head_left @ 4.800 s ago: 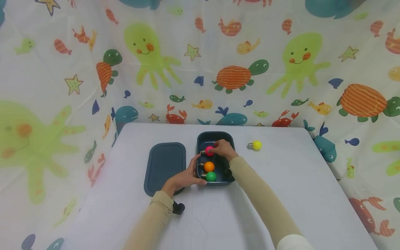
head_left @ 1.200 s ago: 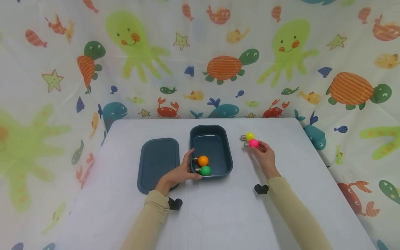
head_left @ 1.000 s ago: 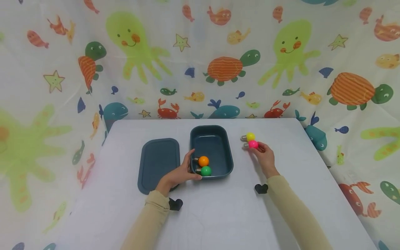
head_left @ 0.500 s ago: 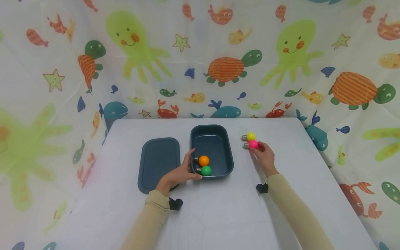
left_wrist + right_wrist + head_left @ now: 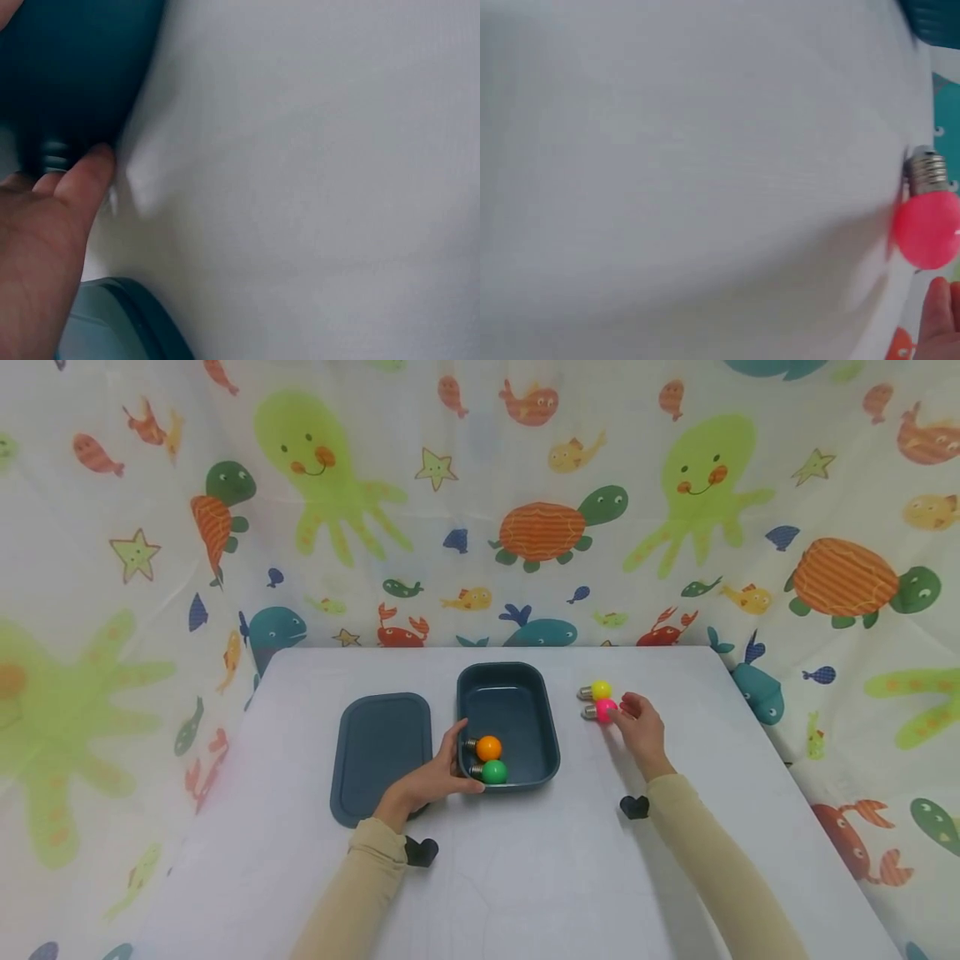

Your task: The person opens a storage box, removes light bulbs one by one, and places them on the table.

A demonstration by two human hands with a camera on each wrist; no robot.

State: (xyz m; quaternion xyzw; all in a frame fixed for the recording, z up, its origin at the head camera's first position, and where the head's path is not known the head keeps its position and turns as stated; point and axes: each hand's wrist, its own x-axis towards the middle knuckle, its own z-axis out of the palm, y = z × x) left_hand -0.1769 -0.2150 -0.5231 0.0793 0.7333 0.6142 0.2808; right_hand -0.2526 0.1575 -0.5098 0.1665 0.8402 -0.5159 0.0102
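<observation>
At the near left corner of a dark blue plastic box (image 5: 517,718), my left hand (image 5: 427,781) holds on, thumb at the near wall and fingers along the left wall. Inside the box lie an orange light bulb (image 5: 489,748) and a green light bulb (image 5: 494,772), bases pointing left. My right hand (image 5: 643,735) is beside a pink light bulb (image 5: 606,711) on the table, its fingers raised off it. The right wrist view shows a gap between the fingers (image 5: 936,311) and that pink bulb. A yellow light bulb (image 5: 601,691) lies just behind the pink one.
The box's dark blue lid (image 5: 382,760) lies flat left of the box, close to my left forearm. A white-covered table (image 5: 525,877) carries everything. Behind it hangs a curtain (image 5: 480,510) printed with sea animals.
The pink bulb went from the box to the table in front of the yellow one. In the last half second my right hand let it go, fingers lifting. My left hand stayed at the box.
</observation>
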